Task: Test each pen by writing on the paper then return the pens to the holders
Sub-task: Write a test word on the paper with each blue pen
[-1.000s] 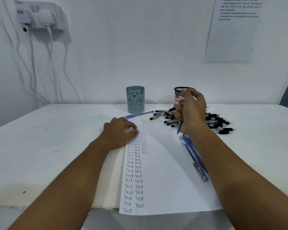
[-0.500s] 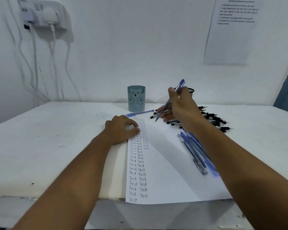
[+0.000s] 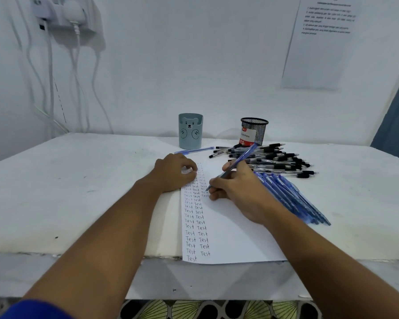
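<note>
— What do we see at the desk?

— We see a person's right hand (image 3: pixel 236 192) pinching a blue pen (image 3: pixel 233 168) in a writing grip, its tip down at the sheet of paper (image 3: pixel 235 238) beside the third column of "Test" entries. The left hand (image 3: pixel 174 172) rests on the paper's upper left edge, fingers curled, with something small and pale under the fingertips that we cannot identify.

— And where are the other pens?

— We count none in the holders. A heap of black pens (image 3: pixel 272 161) lies on the table (image 3: pixel 78 192) right of the paper, at the foot of the black mesh holder (image 3: pixel 253 131). A row of blue pens (image 3: pixel 293 199) lies just beside the writing hand, partly on the paper's right edge and partly hidden by the right forearm. One more blue pen (image 3: pixel 194 150) lies alone in front of the teal bear holder (image 3: pixel 190 131).

— What surrounds the work?

— We note both holders upright near the wall, well apart from each other. A wall socket (image 3: pixel 62 12) with hanging cables sits at upper left, and a printed notice (image 3: pixel 320 42) is fixed at upper right; its text is too blurred to read. The paper's near edge overhangs the table.
</note>
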The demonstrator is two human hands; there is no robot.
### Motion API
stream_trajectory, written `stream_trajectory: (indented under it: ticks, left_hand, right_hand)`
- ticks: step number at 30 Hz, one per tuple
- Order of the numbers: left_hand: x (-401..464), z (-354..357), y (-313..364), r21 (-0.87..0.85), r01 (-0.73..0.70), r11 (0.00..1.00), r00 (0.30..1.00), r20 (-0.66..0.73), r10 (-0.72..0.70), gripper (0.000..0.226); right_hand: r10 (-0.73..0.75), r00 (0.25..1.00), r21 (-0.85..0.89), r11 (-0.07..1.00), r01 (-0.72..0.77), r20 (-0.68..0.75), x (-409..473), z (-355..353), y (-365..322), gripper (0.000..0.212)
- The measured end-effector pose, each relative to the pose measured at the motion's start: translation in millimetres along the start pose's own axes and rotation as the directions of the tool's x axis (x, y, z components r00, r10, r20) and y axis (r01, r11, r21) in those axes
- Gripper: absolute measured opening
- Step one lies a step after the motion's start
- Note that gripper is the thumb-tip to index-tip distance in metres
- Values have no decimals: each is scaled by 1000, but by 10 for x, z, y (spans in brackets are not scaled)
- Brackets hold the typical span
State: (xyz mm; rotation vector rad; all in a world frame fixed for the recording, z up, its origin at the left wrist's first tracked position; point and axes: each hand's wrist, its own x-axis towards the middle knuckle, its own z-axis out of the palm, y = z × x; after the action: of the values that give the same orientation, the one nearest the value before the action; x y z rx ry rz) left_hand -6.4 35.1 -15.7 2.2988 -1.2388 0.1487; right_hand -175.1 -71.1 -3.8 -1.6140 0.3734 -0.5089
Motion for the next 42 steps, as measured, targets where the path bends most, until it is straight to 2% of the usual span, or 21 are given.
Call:
stream_trajectory:
  ticks: [3, 6, 11, 16, 23, 36, 42]
  left_hand:
    - [-14, -7, -12, -23, -2, 1000, 1000, 19, 2, 31]
    - [-66, -31, -50, -85, -33, 996, 999, 21, 35, 20]
    - [-112, -26, -38, -51, -24, 998, 996, 89, 28, 40]
    - [-158, -44, -39, -127, 4, 992, 998, 67, 4, 24]
    - [-158, -40, -36, -178, 3, 984, 998, 59, 7, 21]
    - [-173, -65, -12, -183, 8, 983, 998, 65, 4, 22]
    - [-183, -67, -2, -189, 6, 982, 998, 60, 6, 24]
  right_hand:
    - [-32, 999, -14, 999, 32, -11, -35, -4, 31, 37]
    - [-51, 999, -52, 997, 51, -6, -40, 3, 55, 30]
    - [-54, 998, -22, 998, 55, 11, -45, -16, 43, 29]
    - [-61, 998, -47, 997, 62, 34, -75, -17, 40, 34]
    - [-68, 996, -7, 998, 69, 64, -81, -29, 34, 33]
    - [-105, 991, -82, 990, 112, 79, -78, 0, 64, 33]
    - [-125, 989, -178, 974, 137, 74, -48, 5, 106, 31]
